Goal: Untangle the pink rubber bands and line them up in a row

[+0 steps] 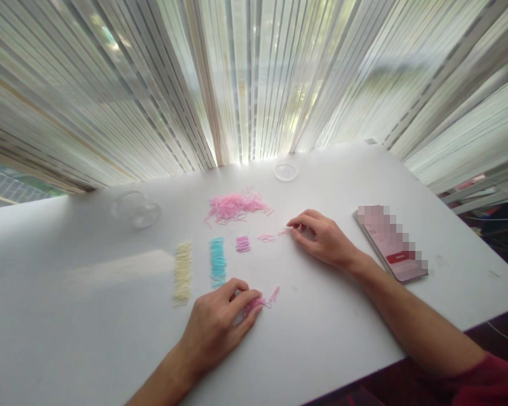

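Note:
Thin, small loops that look like rubber bands lie on the white table. My left hand point(225, 316) is closed, its fingertips around a small bunch of purple-pink rubber bands point(254, 304) near the front. Just right of it lie a few loose pink bands point(275, 294). My right hand point(319, 237) has thumb and fingers curved towards each other, its fingertips at a pale pink rubber band point(283, 232). Left of that sit more pale pink bands point(266, 238). A short purple row point(242, 244), a blue row point(218, 262) and a yellow row point(183, 274) stretch leftward.
Behind the rows is a loose pink heap of bands point(237, 207). A clear round lid or dish point(286, 172) lies near the back edge, and clear round containers point(129, 205) stand at the back left. A phone point(379, 237) lies beside my right forearm. String curtains hang behind the table.

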